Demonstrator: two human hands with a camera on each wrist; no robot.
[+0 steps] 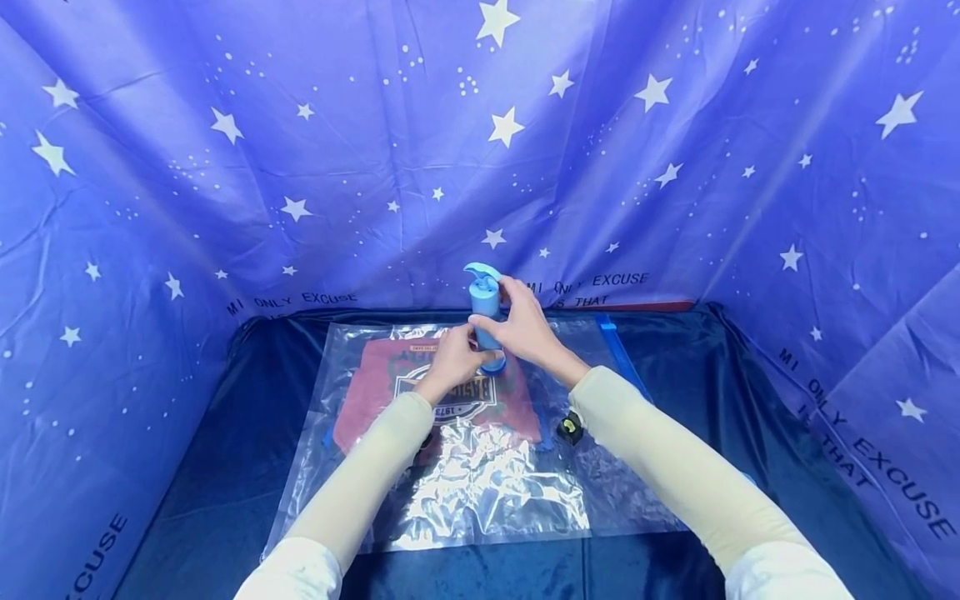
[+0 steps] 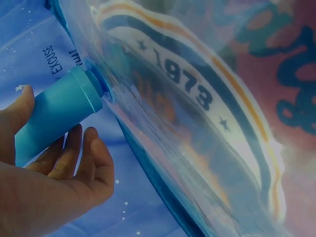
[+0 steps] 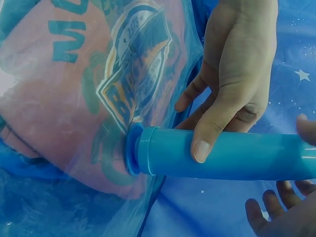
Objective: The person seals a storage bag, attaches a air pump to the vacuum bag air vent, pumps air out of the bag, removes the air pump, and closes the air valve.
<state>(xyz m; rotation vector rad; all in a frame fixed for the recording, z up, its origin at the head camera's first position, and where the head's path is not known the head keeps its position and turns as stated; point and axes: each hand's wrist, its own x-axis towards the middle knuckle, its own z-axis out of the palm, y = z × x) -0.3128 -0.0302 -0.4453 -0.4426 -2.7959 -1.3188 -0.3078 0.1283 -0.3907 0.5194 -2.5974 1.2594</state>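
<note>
A blue hand pump (image 1: 484, 302) stands upright on a clear plastic storage bag (image 1: 517, 500), its base on a round blue valve (image 3: 132, 149). Inside the bag lies a folded red garment (image 1: 367, 383) with a printed badge reading 1973. My left hand (image 1: 454, 360) grips the lower part of the pump's barrel between thumb and fingers. Higher up, my right hand (image 1: 528, 327) holds the pump, thumb on the barrel and fingers behind, near the curved handle (image 1: 482, 271) at its top. In the right wrist view, only the fingertips of the right hand (image 3: 289, 212) show beside the barrel.
The bag lies on a dark blue cloth (image 1: 202, 483), with a blue zip strip (image 1: 624, 358) along its right side. A small black object (image 1: 570, 427) with a yellow-green mark shows beside my right sleeve. Star-printed blue fabric (image 1: 420, 150) walls rise at the back and sides.
</note>
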